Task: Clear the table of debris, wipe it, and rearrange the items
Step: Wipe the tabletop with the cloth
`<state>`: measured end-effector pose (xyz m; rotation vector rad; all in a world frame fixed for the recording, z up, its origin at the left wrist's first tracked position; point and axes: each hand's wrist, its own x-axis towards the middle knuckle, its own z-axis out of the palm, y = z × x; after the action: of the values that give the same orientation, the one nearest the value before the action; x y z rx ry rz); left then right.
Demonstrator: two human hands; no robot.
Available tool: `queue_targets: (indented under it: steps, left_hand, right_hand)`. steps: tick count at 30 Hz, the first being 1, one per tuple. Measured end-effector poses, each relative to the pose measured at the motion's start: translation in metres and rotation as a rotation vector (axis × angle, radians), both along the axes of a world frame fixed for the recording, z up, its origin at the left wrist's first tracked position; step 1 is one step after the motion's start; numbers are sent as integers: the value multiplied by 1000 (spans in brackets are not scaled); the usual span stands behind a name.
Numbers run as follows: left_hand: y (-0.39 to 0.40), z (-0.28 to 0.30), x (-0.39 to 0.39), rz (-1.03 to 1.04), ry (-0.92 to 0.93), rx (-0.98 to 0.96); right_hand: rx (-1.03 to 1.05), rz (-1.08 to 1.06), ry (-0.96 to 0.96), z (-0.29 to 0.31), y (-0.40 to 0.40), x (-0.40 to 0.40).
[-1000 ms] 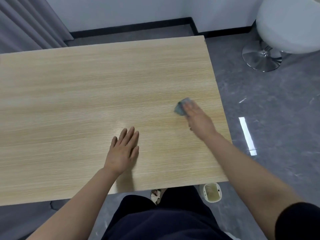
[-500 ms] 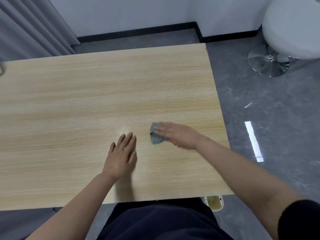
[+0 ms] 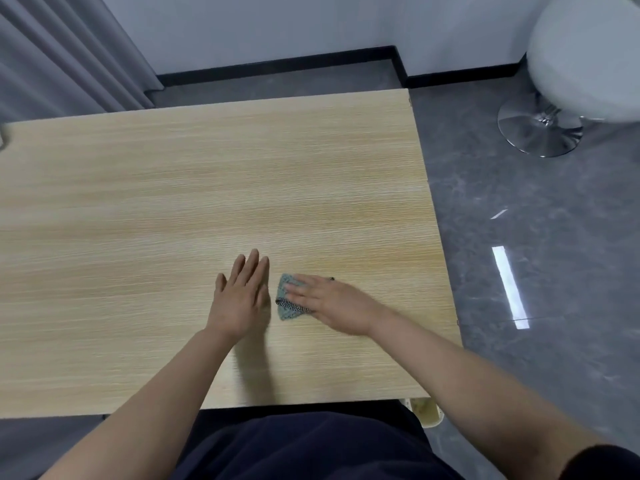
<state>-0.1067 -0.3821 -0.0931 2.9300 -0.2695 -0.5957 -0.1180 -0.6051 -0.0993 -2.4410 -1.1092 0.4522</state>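
A light wooden table (image 3: 173,202) fills most of the view, its top bare apart from my hands. My right hand (image 3: 332,303) presses flat on a small grey-green cloth (image 3: 287,299) near the front right part of the table, fingers pointing left. Only the cloth's left part shows from under the fingers. My left hand (image 3: 242,296) lies flat on the tabletop just left of the cloth, fingers spread and holding nothing.
A white stool with a chrome base (image 3: 540,129) stands on the grey floor at the back right. A small pale bin (image 3: 427,412) peeks out below the table's front right corner. Grey curtains (image 3: 62,53) hang at the back left.
My right hand has swept the cloth leftward and toward me, from near the right edge to beside my left hand. The left hand stayed in place.
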Motion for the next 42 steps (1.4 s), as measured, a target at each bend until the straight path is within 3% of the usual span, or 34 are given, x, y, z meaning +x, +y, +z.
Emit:
queue_targets:
  steps: [3, 8, 10, 12, 14, 16, 20, 22, 28, 30, 33, 35, 38, 40, 42]
  left_hand:
    - [0, 1, -1, 14, -12, -27]
    - [-3, 1, -2, 38, -16, -48]
    - [-1, -1, -2, 30, -24, -51]
    - [1, -2, -4, 22, -35, -62]
    - [2, -4, -4, 23, -54, -79]
    - [4, -5, -4, 24, -71, -100]
    - [7, -8, -2, 36, -54, -126]
    - [8, -10, -1, 31, -53, -123]
    - [2, -8, 20, 45, -59, -135]
    - [-1, -7, 40, 45, -67, -139]
    - [-5, -7, 70, 2, -65, -106]
    - [-8, -8, 84, -17, -76, -102]
    - [-11, -12, 92, -18, -91, -113]
    - [-12, -15, 92, -1, -93, -119]
    - [-13, -17, 90, 9, -99, -121]
  right_hand:
    - [13, -61, 3, 0, -12, 38]
    - [-50, -833, -25, -12, -57, 84]
    - [-81, -994, -43, -16, -58, 79]
    - [-54, -906, -130, -21, -38, 62]
    - [26, -605, -185, -23, -11, 36]
    - [53, -313, -137, -22, 1, 15]
    - [-7, 5, -34, -16, -17, 34]
    - [4, -36, -62, -16, -26, 62]
    - [12, -870, -25, -15, -61, 119]
    - [24, -1003, -54, -17, -52, 119]
    - [72, -677, -138, -21, -12, 93]
    - [80, -386, -94, -20, 6, 71]
    - [44, -109, -30, -12, -7, 71]
    - [23, -73, -76, -11, -23, 94]
    - [17, -313, -66, -14, -42, 121]
